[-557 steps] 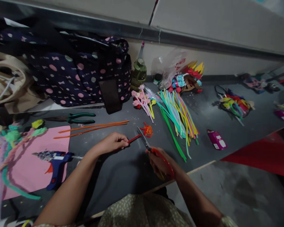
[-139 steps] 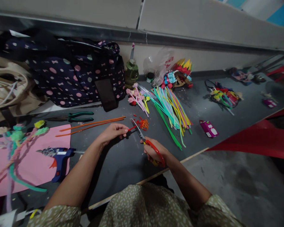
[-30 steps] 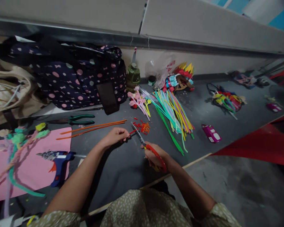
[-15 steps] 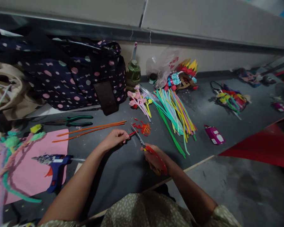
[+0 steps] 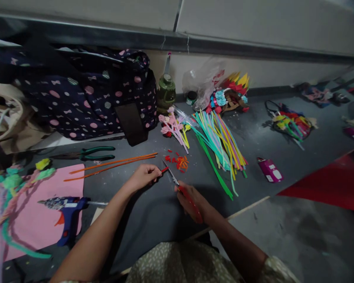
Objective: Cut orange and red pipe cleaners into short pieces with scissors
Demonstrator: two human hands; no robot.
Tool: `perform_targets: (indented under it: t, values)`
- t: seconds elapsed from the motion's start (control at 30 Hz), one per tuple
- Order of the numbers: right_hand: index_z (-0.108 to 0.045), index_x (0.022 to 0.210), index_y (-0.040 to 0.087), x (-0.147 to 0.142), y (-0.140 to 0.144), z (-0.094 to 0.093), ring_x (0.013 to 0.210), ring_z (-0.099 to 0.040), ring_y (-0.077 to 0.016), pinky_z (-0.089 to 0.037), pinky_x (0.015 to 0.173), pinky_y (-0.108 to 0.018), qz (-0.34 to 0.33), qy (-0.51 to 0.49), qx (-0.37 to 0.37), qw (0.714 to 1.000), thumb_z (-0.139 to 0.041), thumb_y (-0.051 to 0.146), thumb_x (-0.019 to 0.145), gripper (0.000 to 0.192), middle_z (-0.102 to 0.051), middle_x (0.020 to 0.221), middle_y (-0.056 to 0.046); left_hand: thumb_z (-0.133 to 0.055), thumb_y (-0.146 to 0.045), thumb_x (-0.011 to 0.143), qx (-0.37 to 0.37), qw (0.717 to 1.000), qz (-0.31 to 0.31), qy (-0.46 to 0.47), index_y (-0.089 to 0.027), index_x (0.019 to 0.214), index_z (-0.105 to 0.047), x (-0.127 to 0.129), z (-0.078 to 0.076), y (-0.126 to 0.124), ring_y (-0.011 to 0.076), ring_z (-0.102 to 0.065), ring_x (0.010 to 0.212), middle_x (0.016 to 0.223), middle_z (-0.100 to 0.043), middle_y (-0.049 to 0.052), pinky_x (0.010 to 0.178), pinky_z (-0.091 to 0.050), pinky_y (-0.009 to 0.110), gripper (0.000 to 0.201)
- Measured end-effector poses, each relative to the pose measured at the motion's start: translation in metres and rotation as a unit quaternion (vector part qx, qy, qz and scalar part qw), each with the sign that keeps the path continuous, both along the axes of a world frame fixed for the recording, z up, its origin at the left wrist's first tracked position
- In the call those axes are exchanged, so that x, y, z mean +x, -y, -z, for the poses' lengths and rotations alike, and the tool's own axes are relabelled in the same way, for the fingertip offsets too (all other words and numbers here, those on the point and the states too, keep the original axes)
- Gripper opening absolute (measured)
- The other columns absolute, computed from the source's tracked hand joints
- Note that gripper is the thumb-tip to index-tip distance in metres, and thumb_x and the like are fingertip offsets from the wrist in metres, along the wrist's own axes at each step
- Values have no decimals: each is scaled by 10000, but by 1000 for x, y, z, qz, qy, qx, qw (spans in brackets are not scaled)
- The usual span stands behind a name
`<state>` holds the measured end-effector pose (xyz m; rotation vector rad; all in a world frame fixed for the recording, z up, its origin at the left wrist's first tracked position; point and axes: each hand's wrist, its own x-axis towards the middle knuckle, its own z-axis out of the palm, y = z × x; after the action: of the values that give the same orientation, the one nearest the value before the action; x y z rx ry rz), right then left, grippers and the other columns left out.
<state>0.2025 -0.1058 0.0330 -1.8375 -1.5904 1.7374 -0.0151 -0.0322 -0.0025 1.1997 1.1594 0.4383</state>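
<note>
My left hand [image 5: 147,175] pinches a short red pipe cleaner [image 5: 164,169], its end sticking out to the right. In my right hand [image 5: 191,200] is a pair of scissors with red handles [image 5: 191,203], my fingers wrapped through the grips. The blades point up and left, close beside the tip of the red pipe cleaner; whether they touch it I cannot tell. Just beyond the blades lies a small heap of cut orange and red pieces [image 5: 182,162]. Two or so long orange pipe cleaners [image 5: 115,163] rest left of the heap.
Behind are pink pipe-cleaner flowers [image 5: 174,127] and a bundle of coloured pipe cleaners [image 5: 220,141]. Leftward lie green-handled pliers [image 5: 97,152], a blue glue gun [image 5: 67,220] on pink foam [image 5: 44,232], and a dark patterned bag [image 5: 91,94]. A purple packet [image 5: 270,170] sits right.
The scissors have turned slightly in my right hand and their blades look closer together. My left hand still holds the red pipe cleaner, now tilted a little more upward. The view has shifted slightly.
</note>
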Motion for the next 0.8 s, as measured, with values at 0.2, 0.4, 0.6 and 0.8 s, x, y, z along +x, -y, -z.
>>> perform_targets:
  t: [0.2, 0.4, 0.6, 0.8]
  values:
    - [-531, 1032, 213, -2, 0, 1, 399, -537, -139, -367, 383, -198, 9, 27, -12, 1000, -483, 237, 829, 210, -508, 513, 51, -676, -484, 730, -21, 999, -11, 37, -124, 768, -678, -3, -4, -2, 85, -463, 479, 561, -551, -10, 490, -349, 217, 363]
    - [-455, 1297, 213, 14, 10, 7, 570, -652, -169, -468, 516, -215, 47, -22, -48, 998, -499, 229, 786, 513, -646, 613, 25, -717, -468, 724, -33, 996, -24, 79, -105, 795, -694, -5, -9, 0, 76, -481, 487, 584, -584, 2, 509, -355, 210, 370]
    - [-486, 1290, 212, 23, 18, -9, 674, -675, -164, -482, 523, -208, 27, -36, 0, 999, -487, 232, 800, 490, -661, 808, -15, -741, -451, 715, -38, 993, -31, 107, -98, 800, -703, -4, -7, 2, 80, -499, 484, 606, -621, 23, 505, -381, 213, 366]
    - [-460, 1325, 221, 18, 21, -1, 493, -589, -110, -435, 474, -186, -13, 8, 22, 1000, -443, 250, 845, 481, -616, 689, 29, -761, -432, 690, -36, 991, -46, 123, -95, 771, -704, -3, -8, 5, 77, -493, 475, 592, -632, 29, 498, -384, 207, 351]
